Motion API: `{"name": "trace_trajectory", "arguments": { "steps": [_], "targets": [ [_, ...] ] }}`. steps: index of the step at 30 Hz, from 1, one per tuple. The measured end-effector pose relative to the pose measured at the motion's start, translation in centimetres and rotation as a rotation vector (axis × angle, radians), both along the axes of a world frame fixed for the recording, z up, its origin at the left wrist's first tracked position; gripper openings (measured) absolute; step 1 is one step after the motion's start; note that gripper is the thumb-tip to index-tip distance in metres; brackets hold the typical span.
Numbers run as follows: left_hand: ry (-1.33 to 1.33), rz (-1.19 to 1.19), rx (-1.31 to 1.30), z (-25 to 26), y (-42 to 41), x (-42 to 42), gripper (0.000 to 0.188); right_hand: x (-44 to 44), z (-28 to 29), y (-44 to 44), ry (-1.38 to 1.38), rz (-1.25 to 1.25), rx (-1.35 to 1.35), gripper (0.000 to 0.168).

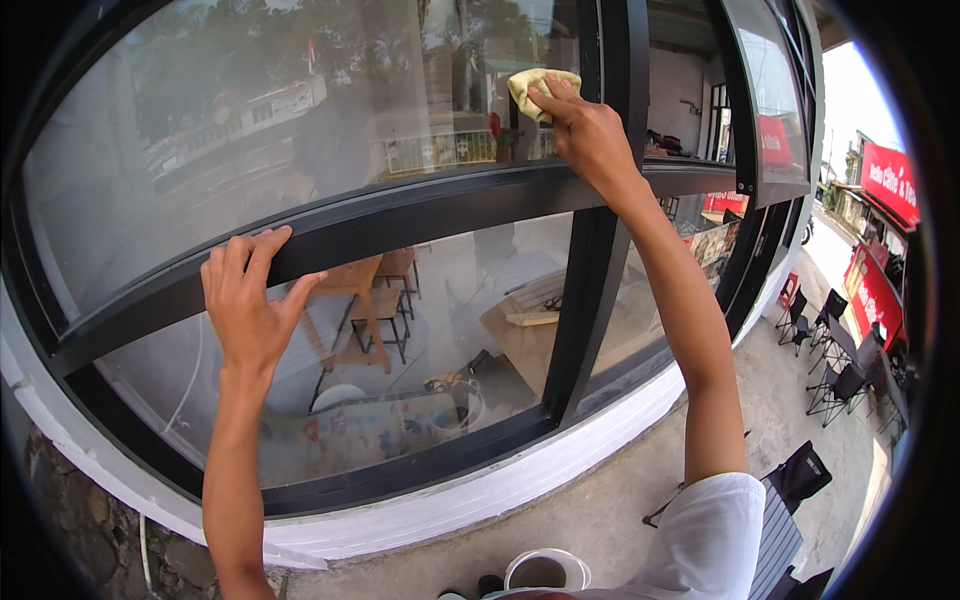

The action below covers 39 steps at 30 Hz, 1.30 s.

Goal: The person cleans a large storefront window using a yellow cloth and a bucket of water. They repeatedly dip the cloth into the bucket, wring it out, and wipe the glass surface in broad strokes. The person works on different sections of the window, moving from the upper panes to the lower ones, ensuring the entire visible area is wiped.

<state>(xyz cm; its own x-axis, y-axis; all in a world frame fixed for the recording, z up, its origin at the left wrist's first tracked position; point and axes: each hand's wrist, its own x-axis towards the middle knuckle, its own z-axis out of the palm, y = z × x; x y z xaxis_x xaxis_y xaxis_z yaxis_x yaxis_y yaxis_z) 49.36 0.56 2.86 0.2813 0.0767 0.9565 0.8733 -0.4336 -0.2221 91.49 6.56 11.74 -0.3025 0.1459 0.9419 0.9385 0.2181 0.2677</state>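
Observation:
My right hand (592, 127) presses a folded pale yellow cloth (534, 88) against the upper window pane (352, 97), close to its right edge. Its fingers lie over the cloth. On the left, my left hand (247, 300) rests on the black horizontal window rail (420, 210), with the fingertips along the top and the thumb by its lower edge. Reflections of trees and a building cover the upper pane. Below the rail is a lower pane (450, 315), through which furniture shows indoors.
A white bucket (581, 574) stands on the concrete floor below me. To the right, a hinged window sash (772, 97) juts outward. Black folding chairs (799, 472) and a slatted table (776, 536) stand beyond my right arm. A white sill (450, 517) runs under the window frame.

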Motion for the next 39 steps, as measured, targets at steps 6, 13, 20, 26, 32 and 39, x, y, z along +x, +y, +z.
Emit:
{"name": "trace_trajectory", "arguments": {
  "steps": [6, 13, 20, 26, 32, 39],
  "targets": [
    [0.015, -0.018, -0.003, 0.2, 0.3, 0.7, 0.061, 1.5, 2.8, 2.0, 0.016, -0.028, 0.259, 0.053],
    [0.004, -0.021, -0.011, 0.4, -0.3, 1.1, 0.06, 4.9, 20.6, 1.5, 0.064, 0.045, 0.372, 0.024],
    [-0.004, -0.029, -0.026, 0.3, -0.3, 0.9, 0.059, 6.5, 10.9, 3.4, 0.286, -0.127, 0.236, 0.033],
    [-0.01, -0.041, -0.026, 0.2, -0.1, 0.4, 0.059, 3.5, -1.2, 0.2, 0.308, 0.012, 0.068, 0.035],
    [-0.006, -0.061, 0.004, 0.3, 0.3, 0.8, 0.059, 4.2, -1.2, 1.0, 0.277, 0.044, 0.197, 0.041],
    [-0.019, -0.058, 0.011, -0.1, 0.3, 0.9, 0.062, 4.2, 4.2, 2.5, 0.143, 0.014, 0.327, 0.039]
  ]
}}
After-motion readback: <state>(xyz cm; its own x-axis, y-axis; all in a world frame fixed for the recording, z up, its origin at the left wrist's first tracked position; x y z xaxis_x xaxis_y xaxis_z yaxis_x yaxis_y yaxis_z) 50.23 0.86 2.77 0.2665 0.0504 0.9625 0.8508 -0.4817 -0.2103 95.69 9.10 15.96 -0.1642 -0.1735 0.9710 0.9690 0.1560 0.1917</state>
